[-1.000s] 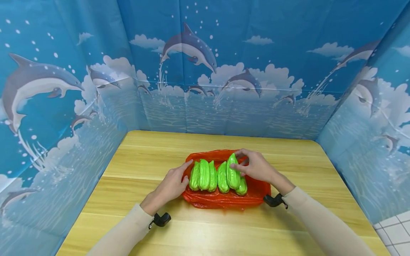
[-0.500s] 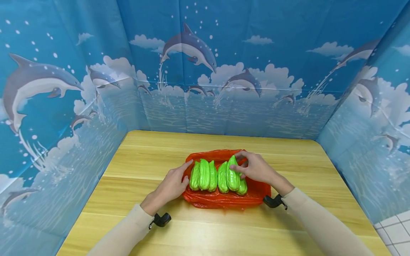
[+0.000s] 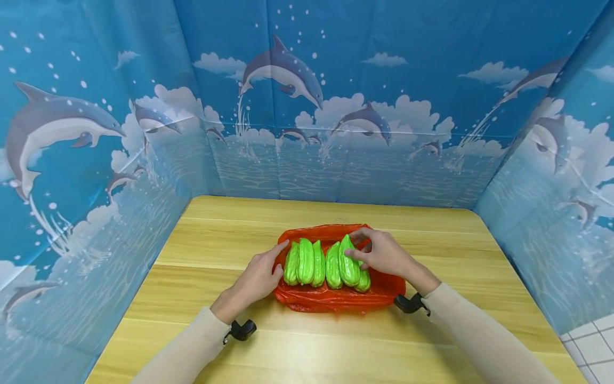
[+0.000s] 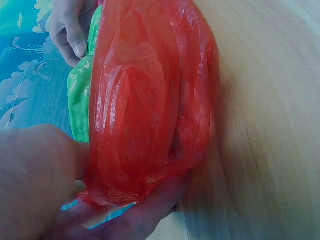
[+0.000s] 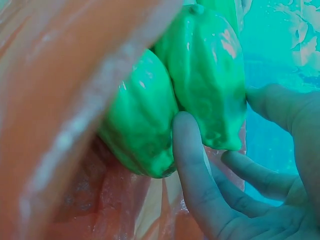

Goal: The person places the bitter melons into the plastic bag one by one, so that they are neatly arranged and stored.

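A red plastic bag [image 3: 336, 305] lies open on the table, holding several bright green, ribbed gourd-like vegetables. At the bag's left end, my left hand [image 3: 256, 274] holds its edge; in the left wrist view the bag's end [image 4: 135, 165] sits between thumb and fingers, some of which are hidden. My right hand [image 3: 381, 250] pinches the upper part of one green gourd [image 3: 349, 264], thumb on one side, fingers on the other. That gourd leans over another gourd [image 3: 363, 280] at the right. To its left stands a further gourd [image 3: 333, 266].
Several more gourds [image 3: 305, 261] stand side by side in the bag's left half. The pale wooden table [image 3: 307, 346] extends around the bag. A blue dolphin-print curtain [image 3: 336, 160] hangs behind and at both sides.
My right hand has lowered the pinched gourd slightly into the bag, and its tip sits a little lower. The left hand stays at the bag's left end.
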`<state>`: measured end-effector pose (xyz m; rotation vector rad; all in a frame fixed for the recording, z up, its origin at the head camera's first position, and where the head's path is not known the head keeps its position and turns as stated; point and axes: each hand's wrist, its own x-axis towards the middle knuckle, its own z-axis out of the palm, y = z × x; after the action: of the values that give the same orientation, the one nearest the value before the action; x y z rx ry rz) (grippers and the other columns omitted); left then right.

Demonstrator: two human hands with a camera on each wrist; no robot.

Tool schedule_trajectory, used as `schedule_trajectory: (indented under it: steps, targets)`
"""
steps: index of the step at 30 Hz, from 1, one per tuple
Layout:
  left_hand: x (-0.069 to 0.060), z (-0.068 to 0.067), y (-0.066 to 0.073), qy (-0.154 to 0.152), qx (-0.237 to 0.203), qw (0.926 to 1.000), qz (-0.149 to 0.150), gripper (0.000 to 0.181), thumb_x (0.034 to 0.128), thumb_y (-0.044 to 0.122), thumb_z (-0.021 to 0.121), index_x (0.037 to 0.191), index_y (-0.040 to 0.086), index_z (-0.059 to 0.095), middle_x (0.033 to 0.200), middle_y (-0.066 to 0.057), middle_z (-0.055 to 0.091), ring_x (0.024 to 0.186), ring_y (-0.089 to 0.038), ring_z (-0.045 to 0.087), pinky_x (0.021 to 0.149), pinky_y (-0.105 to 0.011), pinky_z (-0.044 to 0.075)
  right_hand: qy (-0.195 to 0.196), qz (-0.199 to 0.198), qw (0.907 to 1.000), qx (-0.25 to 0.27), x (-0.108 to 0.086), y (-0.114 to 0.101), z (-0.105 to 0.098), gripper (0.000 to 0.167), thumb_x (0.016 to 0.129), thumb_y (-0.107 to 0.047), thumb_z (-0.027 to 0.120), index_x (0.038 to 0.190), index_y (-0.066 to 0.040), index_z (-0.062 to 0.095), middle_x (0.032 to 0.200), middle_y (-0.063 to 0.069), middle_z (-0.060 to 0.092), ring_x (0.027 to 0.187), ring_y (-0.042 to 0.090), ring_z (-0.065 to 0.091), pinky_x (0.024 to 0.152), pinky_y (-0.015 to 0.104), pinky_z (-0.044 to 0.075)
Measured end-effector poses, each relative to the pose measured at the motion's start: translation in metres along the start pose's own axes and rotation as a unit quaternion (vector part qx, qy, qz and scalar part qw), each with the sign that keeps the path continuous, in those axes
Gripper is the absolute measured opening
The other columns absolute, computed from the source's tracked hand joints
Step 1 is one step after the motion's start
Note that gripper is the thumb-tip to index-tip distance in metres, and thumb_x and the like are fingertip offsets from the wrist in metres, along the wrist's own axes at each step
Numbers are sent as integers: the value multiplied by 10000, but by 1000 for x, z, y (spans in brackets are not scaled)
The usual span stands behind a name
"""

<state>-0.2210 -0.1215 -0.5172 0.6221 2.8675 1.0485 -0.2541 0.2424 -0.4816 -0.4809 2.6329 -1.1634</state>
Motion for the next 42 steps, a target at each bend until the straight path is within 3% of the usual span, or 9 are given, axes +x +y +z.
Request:
schedule_trajectory:
  steps: [10, 18, 28, 42]
  targets:
    - [1, 0, -1, 26, -8, 10000, -30, 689, 1112, -14, 646, 1776, 41, 468, 792, -17, 542, 563, -72, 419, 610, -247, 420, 85, -18, 9999, -53, 0, -2, 0, 604, 1121, -365, 812, 1581, -10, 649, 1482, 276, 717, 820, 207, 839, 826, 469, 721]
    - [1, -1, -1, 52, -31, 10000, -45, 694, 1113, -20, 642, 1781, 43, 462, 779, -11, 535, 557, -66, 431, 607, -244, 425, 189, -40, 9998, -18, -2, -5, 0, 592, 1122, -349, 812, 1574, -3, 650, 1499, 276, 713, 880, 252, 854, 842, 513, 724]
    - [1, -3, -1, 80, -88, 9999, -53, 688, 1112, -31, 639, 1776, 45, 473, 805, -23, 551, 558, -67, 433, 621, -256, 435, 421, -221, 9987, -203, -5, -6, 0, 576, 1123, -360, 809, 1563, -14, 670, 1493, 259, 745, 810, 191, 827, 753, 310, 674]
    - [1, -1, -1, 2, -154, 9997, -186, 690, 1122, -1, 646, 1785, 58, 462, 837, -36, 568, 556, -84, 440, 625, -261, 448, 1104, -564, 9897, -716, -15, -5, -2, 455, 1132, -345, 799, 1477, -51, 754, 1423, 195, 789, 935, 190, 782, 724, 295, 633]
